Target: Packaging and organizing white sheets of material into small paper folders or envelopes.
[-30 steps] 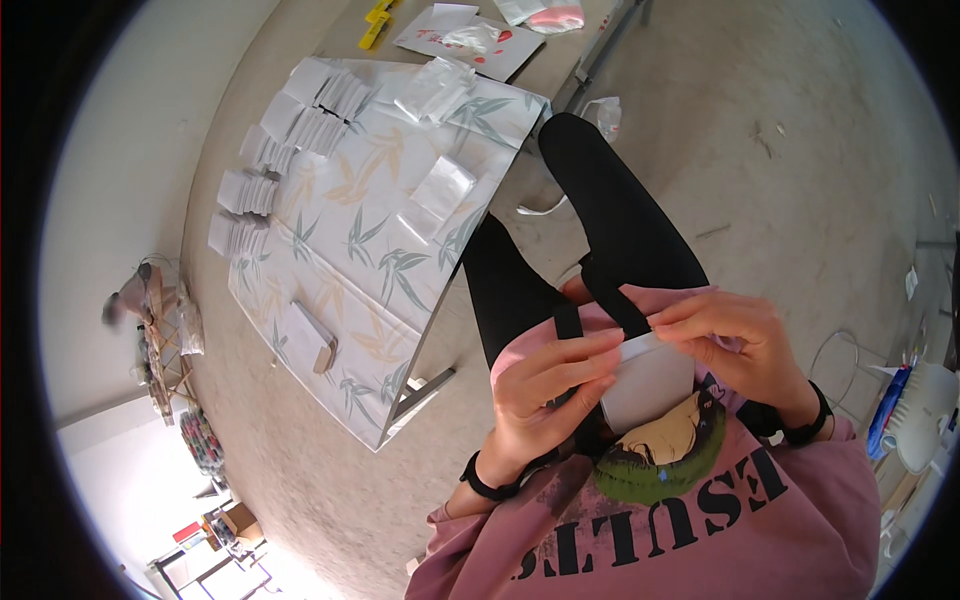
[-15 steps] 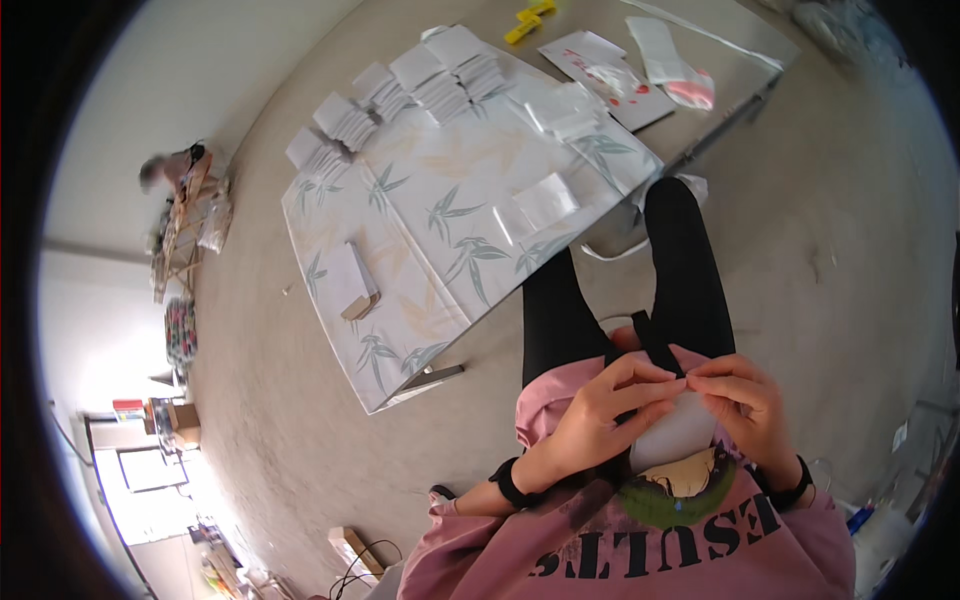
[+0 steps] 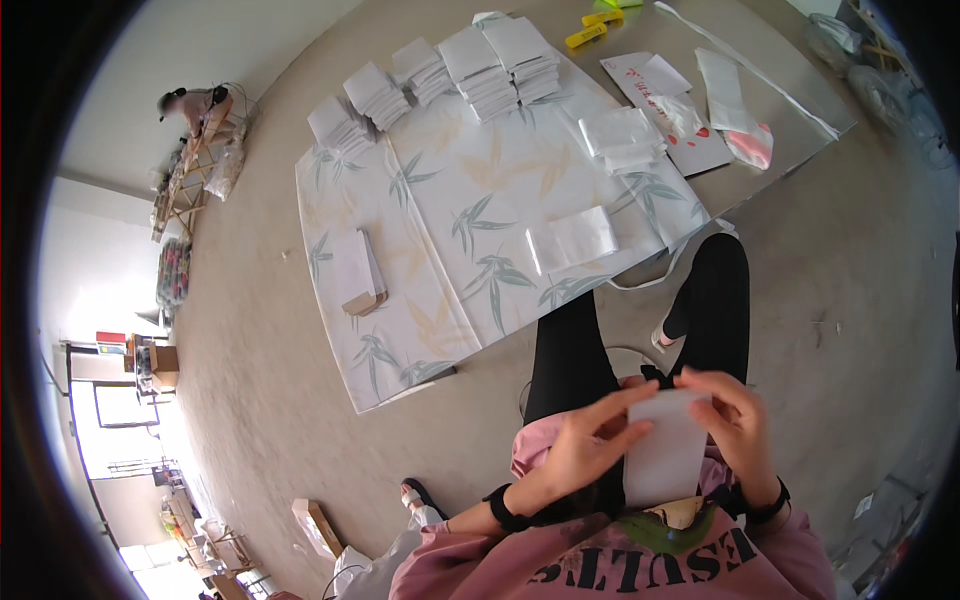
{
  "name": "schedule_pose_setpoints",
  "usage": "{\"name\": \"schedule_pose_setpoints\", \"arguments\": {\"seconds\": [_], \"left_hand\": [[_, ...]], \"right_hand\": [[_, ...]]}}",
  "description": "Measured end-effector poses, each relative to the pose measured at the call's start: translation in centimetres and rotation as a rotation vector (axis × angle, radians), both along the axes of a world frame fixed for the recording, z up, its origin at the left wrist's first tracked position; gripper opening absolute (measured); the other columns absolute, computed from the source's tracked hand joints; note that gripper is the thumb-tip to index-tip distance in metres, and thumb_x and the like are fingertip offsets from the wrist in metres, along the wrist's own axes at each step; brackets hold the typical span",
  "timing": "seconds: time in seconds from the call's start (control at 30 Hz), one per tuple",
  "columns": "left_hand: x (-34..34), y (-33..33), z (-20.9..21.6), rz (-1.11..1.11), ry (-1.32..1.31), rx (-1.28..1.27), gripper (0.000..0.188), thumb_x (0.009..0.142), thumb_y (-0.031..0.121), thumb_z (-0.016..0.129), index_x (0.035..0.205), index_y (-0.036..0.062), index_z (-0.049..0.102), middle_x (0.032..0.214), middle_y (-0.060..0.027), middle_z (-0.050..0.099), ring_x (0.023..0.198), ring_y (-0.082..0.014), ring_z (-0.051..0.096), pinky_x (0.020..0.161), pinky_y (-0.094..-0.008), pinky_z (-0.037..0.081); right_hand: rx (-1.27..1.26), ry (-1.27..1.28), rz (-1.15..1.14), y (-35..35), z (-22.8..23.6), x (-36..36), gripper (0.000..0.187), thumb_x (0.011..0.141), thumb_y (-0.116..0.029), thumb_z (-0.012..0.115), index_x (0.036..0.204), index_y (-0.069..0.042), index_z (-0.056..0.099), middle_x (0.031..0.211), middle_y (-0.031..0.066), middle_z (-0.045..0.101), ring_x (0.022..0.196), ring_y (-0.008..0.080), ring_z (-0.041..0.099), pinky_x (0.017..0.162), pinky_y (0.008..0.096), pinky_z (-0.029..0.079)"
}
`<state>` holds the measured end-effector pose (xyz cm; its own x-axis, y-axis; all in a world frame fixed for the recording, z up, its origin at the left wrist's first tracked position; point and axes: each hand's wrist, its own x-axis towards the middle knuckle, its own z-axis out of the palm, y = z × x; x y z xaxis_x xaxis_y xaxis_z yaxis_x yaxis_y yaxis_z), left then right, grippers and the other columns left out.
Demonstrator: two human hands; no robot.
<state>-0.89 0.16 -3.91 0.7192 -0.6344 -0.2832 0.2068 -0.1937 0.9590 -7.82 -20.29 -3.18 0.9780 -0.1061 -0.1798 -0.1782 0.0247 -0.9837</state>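
Over my lap hangs a flat white rectangular packet (image 3: 664, 455), its lower end toward my pink top. My left hand (image 3: 598, 432) pinches its upper left edge between thumb and fingers. At the upper right corner, my right hand (image 3: 738, 415) grips it with bent fingers; those fingers are a little blurred. On the patterned tabletop (image 3: 430, 320) ahead, a few clear plastic sleeves (image 3: 575, 240) lie nearest my hands. Behind them sits a thicker pile of clear sleeves (image 3: 625, 138). To the left lies a small stack of white cards (image 3: 358, 265) with a brown end.
Several stacks of white packets (image 3: 475, 65) line the table's far edge. Yellow cutters (image 3: 588, 36), a printed white bag (image 3: 665, 110) and a white strap (image 3: 745, 60) lie at the far right. Another person (image 3: 200, 108) bends over a rack at far left. An open carton (image 3: 318, 528) stands on the floor.
My hands have moved slightly apart at the packet's top edge, and the packet now shows its full flat face. The whole view has shifted, with the table appearing farther right.
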Motion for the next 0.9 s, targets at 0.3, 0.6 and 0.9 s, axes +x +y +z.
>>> {"name": "schedule_pose_setpoints", "arguments": {"seconds": [0.3,0.6,0.9], "left_hand": [[6.8,2.2,-3.8,0.665,0.083,-0.212,0.05,0.091,0.005,0.064,0.136,0.0024,0.042,0.103,-0.0087,0.066,0.088,-0.0112,0.062,0.073,-0.0238,0.05],[10.0,5.8,-8.0,0.728,0.193,-0.236,0.054,0.092,0.014,0.064,0.138,0.0015,0.037,0.123,-0.0127,0.057,0.114,-0.0189,0.056,0.093,-0.0328,0.047],[10.4,6.5,-8.5,0.933,0.338,-0.376,0.041,0.094,0.017,0.061,0.128,0.0005,0.046,0.118,-0.0093,0.057,0.111,-0.018,0.055,0.094,-0.0329,0.045]], "right_hand": [[0.341,0.192,0.134,4.1,-5.2,10.2,0.04,0.092,-0.008,0.062,0.128,0.0,0.046,0.107,0.0099,0.063,0.099,0.0126,0.061,0.084,0.0267,0.049],[0.211,0.155,0.136,7.6,-7.6,14.9,0.036,0.084,-0.009,0.069,0.115,0.001,0.055,0.108,0.0094,0.063,0.094,0.0168,0.063,0.077,0.0293,0.05],[-0.65,-0.675,0.356,10.4,-8.3,14.8,0.047,0.07,-0.005,0.068,0.116,-0.007,0.059,0.119,0.0083,0.057,0.099,0.0258,0.06,0.082,0.0374,0.048]]}}
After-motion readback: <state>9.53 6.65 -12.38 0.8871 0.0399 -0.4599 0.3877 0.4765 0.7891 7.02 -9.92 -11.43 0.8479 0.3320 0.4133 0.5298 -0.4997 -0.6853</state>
